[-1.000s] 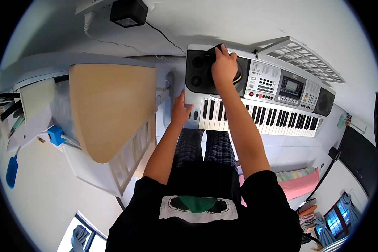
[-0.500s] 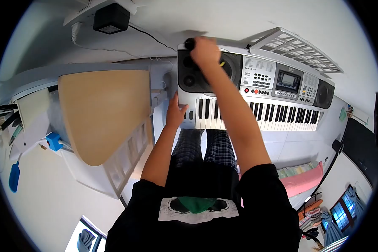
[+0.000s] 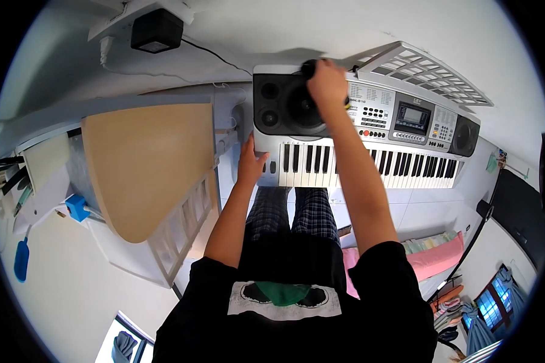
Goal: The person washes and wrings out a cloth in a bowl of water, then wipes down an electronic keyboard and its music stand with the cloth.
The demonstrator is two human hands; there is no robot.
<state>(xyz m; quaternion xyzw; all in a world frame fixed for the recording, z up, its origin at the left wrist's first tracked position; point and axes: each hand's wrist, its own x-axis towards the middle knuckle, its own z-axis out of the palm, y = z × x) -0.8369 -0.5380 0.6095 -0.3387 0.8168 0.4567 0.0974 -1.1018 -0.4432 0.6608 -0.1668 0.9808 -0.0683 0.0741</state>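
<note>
A silver electronic keyboard [image 3: 269, 144] lies across the upper middle, with a round black speaker [image 3: 301, 105] at its left end. My right hand [image 3: 328, 83] is above the upper edge of that speaker panel, its fingers closed round a dark object [image 3: 309, 68] with a rounded end. Something black and yellow shows below the same hand, near the wrist. At the keyboard's left end rests my left hand [image 3: 250, 161], touching the side edge with its fingers apart and nothing in it.
A tan board [image 3: 151, 169] stands at the left beside a white frame. Above, a black power adapter [image 3: 157, 31] has a cable running toward the keyboard. A white rack [image 3: 427, 74] rises behind the keyboard. Pink bedding [image 3: 436, 260] lies at the right.
My right hand moved left along the speaker panel with the dark object, then back to the right. My left hand has stayed at the keyboard's end. The view has shifted slightly.
</note>
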